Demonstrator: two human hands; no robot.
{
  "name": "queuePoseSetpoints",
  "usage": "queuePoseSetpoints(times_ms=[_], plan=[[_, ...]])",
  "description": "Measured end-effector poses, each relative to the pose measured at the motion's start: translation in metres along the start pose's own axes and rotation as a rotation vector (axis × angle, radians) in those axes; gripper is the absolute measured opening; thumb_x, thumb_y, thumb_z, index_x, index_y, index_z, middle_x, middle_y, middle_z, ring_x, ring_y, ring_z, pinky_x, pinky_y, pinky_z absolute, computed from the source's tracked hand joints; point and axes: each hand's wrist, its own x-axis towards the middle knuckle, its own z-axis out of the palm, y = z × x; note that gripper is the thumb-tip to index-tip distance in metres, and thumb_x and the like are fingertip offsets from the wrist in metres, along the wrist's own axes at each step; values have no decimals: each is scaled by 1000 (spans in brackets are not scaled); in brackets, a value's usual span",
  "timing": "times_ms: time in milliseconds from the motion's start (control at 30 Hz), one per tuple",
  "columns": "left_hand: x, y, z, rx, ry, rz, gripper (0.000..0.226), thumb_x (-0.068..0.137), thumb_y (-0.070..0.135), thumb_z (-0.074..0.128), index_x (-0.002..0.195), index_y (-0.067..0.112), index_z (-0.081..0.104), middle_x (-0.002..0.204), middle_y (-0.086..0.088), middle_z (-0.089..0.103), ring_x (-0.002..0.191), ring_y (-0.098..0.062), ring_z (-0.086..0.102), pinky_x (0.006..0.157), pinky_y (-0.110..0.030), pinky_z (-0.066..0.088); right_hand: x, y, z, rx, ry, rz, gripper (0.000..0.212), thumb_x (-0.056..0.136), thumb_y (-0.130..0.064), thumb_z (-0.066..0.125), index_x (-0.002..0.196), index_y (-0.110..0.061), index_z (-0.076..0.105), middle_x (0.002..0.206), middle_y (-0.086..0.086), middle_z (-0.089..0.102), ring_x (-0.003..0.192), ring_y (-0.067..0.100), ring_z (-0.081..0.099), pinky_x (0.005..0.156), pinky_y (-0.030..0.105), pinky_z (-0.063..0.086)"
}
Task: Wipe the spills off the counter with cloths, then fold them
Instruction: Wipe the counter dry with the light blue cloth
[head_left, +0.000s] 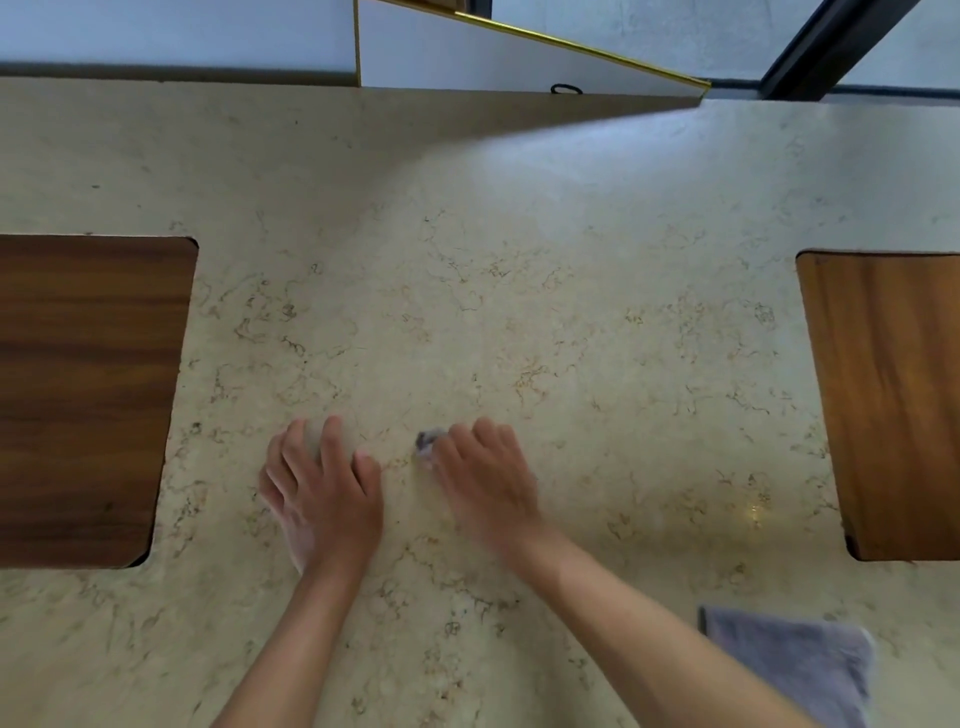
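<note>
Two wooden boards (88, 400) (888, 405) flank both hands (324, 493) (485, 483); grey cloth (789, 665) near right.

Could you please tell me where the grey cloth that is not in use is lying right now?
In the head view, the grey cloth lies on the counter at lower right, beside the right forearm and nearer than the right wooden board.

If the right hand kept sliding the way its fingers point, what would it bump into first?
Apart from the small greyish wad already at its fingertips, probably nothing soon. The right hand points up and slightly left over bare counter; the next thing is the white panel at the far edge, though depth is uncertain.
</note>
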Motion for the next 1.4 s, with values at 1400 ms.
queuePoseSetpoints(times_ms=[1400], plan=[[1, -2, 2, -56, 16, -10, 44, 91, 27, 50, 132, 12, 52, 141, -26, 43, 131, -47, 40, 104, -61, 31, 6, 21, -24, 105, 80, 289, 26, 103, -25, 56, 81, -15, 65, 64, -1, 57, 44, 16, 52, 31, 27, 37]])
